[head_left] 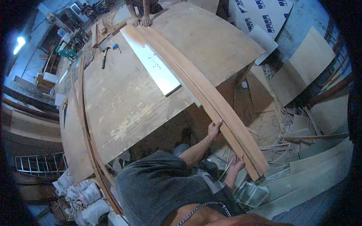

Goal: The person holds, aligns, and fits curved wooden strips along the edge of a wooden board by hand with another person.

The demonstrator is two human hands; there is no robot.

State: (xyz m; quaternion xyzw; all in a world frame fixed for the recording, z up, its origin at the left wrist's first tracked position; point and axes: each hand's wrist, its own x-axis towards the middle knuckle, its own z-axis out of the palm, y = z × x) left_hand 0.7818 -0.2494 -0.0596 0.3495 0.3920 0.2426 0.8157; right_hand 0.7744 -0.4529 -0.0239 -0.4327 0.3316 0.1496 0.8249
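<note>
Long reddish-brown wooden planks (200, 75), lying together with a groove between them, run from the far side of the table past its right edge. My left hand (215, 129) is closed on their near edge, thumb on top, fingers hidden beneath. Closer to the planks' near end, my right hand (236, 164) grips the same edge from below, its fingers partly hidden. At the far end, another person's hands (140, 22) press on the planks. A white board (151, 64) with dark specks lies alongside them on the table.
The large wooden table (124, 94) holds a hammer (105, 57), a blue tape measure (116, 46) and long thin strips (88, 139) at left. Sheet panels (305, 64) lean at right above scattered offcuts. White sacks (85, 194) sit at lower left.
</note>
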